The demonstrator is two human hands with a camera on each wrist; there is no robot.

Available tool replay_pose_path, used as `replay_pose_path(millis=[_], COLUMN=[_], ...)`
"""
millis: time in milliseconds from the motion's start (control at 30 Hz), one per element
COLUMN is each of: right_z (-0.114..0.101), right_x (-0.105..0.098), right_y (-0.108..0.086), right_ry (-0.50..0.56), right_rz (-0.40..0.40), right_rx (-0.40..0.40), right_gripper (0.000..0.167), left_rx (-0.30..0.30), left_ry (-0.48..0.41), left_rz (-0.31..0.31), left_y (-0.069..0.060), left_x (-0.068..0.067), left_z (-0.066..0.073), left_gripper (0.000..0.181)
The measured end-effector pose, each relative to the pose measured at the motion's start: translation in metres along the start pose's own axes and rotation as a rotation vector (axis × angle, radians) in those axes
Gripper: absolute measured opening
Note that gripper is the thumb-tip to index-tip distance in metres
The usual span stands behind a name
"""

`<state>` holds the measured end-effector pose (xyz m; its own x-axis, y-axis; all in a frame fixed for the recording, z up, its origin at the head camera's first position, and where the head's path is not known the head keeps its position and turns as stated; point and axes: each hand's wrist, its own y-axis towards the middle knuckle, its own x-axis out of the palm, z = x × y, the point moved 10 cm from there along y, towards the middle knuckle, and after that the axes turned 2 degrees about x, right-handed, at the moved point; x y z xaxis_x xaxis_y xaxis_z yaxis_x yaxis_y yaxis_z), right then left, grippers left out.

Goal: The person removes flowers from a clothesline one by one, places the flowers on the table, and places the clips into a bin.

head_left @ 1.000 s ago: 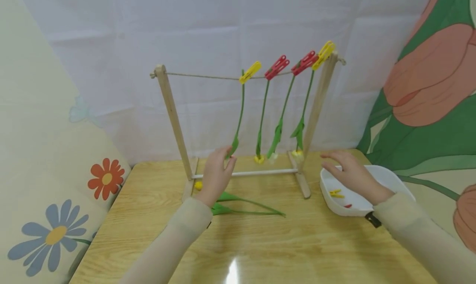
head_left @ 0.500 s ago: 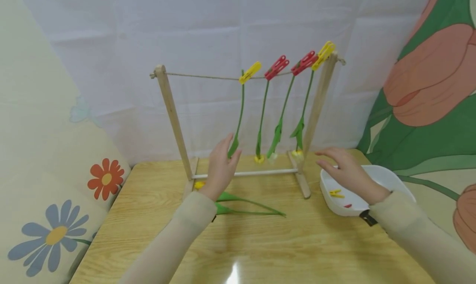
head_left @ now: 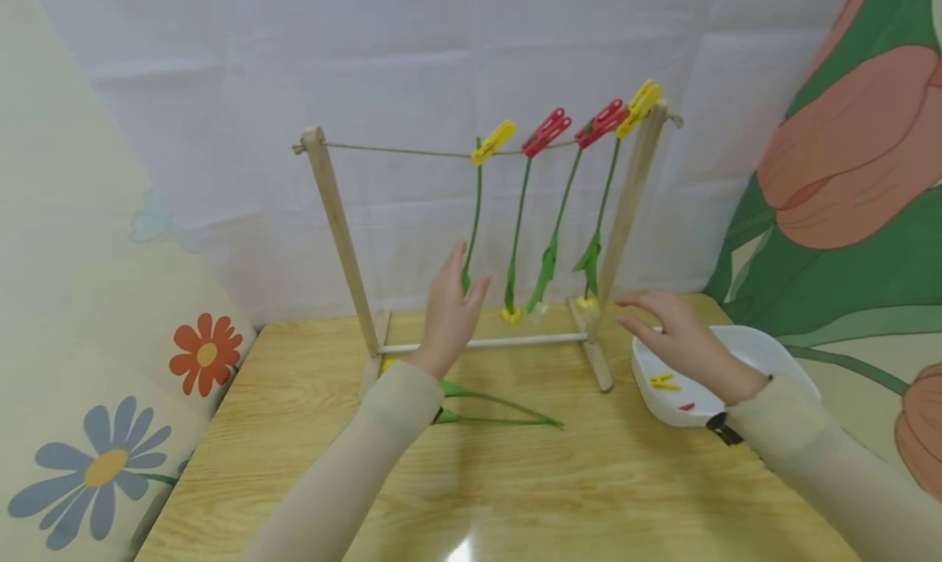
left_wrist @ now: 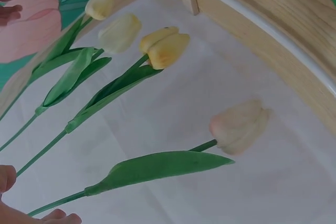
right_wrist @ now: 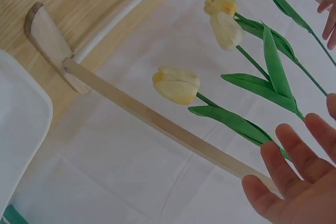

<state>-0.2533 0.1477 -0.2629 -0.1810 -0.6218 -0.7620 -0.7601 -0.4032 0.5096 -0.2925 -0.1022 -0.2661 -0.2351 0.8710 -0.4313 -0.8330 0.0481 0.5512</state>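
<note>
My left hand (head_left: pixel 450 310) is raised beside the leftmost hanging tulip (head_left: pixel 474 218), thumb and fingers apart. In the left wrist view, that tulip's pale pinkish bloom (left_wrist: pixel 239 127) hangs freely, and its stem (left_wrist: pixel 58 203) runs between my thumb and fingers; I cannot tell whether they touch it. A yellow clothespin (head_left: pixel 493 142) clips this stem to the string (head_left: pixel 397 150). Several tulips hang upside down in a row, others held by red clothespins (head_left: pixel 546 132) and a yellow one. My right hand (head_left: pixel 684 341) hovers over the white tub (head_left: pixel 798 374), fingers spread and holding nothing.
The string spans two wooden posts (head_left: pixel 340 235) joined below by a white rod (head_left: pixel 522 341). Loose tulips (head_left: pixel 500 406) lie on the wooden table (head_left: pixel 530 496), partly behind my left arm. Inside the tub are a yellow clothespin (head_left: pixel 664 382) and a small red piece (head_left: pixel 687 406).
My left hand has moved upward and slightly right along the leftmost tulip, and its fingers have spread away from the leaf. My right hand has drifted slightly left.
</note>
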Motion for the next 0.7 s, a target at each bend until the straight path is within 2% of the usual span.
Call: replay_pose_path(millis=[167, 367, 567, 700], right_z=[-0.007, -0.021, -0.039, -0.051], right_x=[-0.001, -0.008, -0.016, -0.021], right_y=[0.004, 0.011, 0.021, 0.031], right_ry=[0.012, 0.029, 0.019, -0.008], right_rz=[0.006, 0.055, 0.123, 0.141], right_rx=[-0.033, -0.088, -0.194, -0.249], right_gripper=[0.024, 0.025, 0.028, 0.034], left_rx=[-0.034, -0.076, -0.170, -0.191], left_ry=[-0.027, -0.056, -0.129, -0.155], left_rz=[-0.009, -0.007, -0.033, -0.030], left_y=[0.008, 0.018, 0.023, 0.026], left_x=[0.004, 0.004, 0.009, 0.010], left_z=[0.001, 0.004, -0.003, -0.005], left_gripper=[0.063, 0.063, 0.065, 0.065])
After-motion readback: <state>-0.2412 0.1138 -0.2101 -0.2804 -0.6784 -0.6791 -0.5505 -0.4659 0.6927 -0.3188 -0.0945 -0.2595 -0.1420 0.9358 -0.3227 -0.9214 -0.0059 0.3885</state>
